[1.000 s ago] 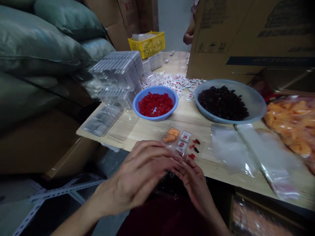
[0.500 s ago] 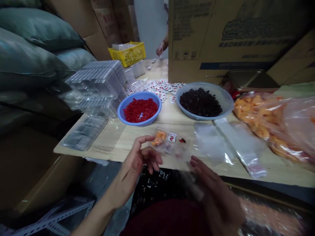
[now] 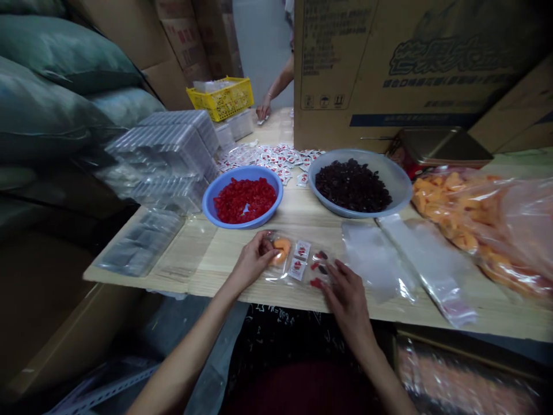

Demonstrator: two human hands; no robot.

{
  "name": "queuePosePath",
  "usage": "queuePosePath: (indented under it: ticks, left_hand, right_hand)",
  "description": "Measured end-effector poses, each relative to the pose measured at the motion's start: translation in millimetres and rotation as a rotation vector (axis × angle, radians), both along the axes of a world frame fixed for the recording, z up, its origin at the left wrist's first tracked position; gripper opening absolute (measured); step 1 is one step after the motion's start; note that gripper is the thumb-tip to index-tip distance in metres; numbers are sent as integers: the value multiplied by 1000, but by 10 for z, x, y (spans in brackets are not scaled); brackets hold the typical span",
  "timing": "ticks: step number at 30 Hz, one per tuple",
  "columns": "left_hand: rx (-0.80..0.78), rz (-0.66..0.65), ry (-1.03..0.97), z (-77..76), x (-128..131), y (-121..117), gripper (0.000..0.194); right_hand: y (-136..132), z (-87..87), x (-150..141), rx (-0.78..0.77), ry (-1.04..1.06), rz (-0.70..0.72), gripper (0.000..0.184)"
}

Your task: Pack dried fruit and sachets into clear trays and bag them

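Observation:
A clear plastic tray (image 3: 286,278) lies near the table's front edge. Orange ring-like pieces (image 3: 281,249) fill its left part, two white printed sachets (image 3: 298,260) sit in the middle, and several red and dark pieces (image 3: 318,267) are at the right. My left hand (image 3: 253,258) is closed at the tray's left end, thumb and curled fingers beside the orange pieces. At the right end, my right hand (image 3: 349,294) grips the tray's edge, thumb near a red piece and fingers reaching over the side. Some fingertips are hard to make out against the shiny plastic.
Behind the tray stand a blue bowl (image 3: 207,199) of red pieces and a pale bowl (image 3: 404,193) of dark pieces. Loose sachets (image 3: 276,158), stacked clear trays (image 3: 173,141), plastic bags (image 3: 375,259) and bagged orange pieces (image 3: 462,213) surround them. Another person's hand (image 3: 263,109) works beyond.
My hands have come down from above the table's edge onto both ends of the tray. Two sachets now show plainly. The other person's hand has moved left and down to the table.

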State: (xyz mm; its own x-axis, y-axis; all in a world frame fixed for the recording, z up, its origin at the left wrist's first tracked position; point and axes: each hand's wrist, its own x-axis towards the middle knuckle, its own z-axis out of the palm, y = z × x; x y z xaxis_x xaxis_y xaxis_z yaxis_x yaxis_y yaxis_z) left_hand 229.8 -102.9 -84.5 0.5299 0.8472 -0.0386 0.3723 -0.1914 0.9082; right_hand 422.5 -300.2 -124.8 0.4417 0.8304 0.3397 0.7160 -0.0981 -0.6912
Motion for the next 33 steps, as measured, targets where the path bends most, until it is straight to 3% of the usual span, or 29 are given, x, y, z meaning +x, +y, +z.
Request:
queuePosePath:
  ticks: [3,5,11,17,19,22,27,31,33]
  left_hand:
    - [246,87,123,-178,71,90,50]
    - [322,110,166,-242,99,129,45]
    - [279,131,256,-228,58,131,29]
    - [14,71,191,-71,-165,-297,27]
    - [-53,110,79,-34,-194,-476,28]
    - [-290,185,-181,-13,-167,-680,33]
    - [-692,369,-520,37,-103,-902,51]
    - [-1009,251,-501,133,-105,-1100,51]
    - [-1076,231,-483,157,-100,-1168,48]
  right_hand:
    - [66,-56,12,-29,54,1,43]
    - [129,-37,7,-27,89,-15,43]
    - [361,-11,81,-20,153,-20,47]
    - [244,-37,113,-50,283,-63,61]
    - [162,-35,106,-53,397,-69,62]
    - [88,9,115,-33,671,-51,67]
    - [36,252,184,10,1094,-11,82]
    - [-9,405,198,-2,1174,31,77]
    - [-14,416,207,-9,1122,54,69]
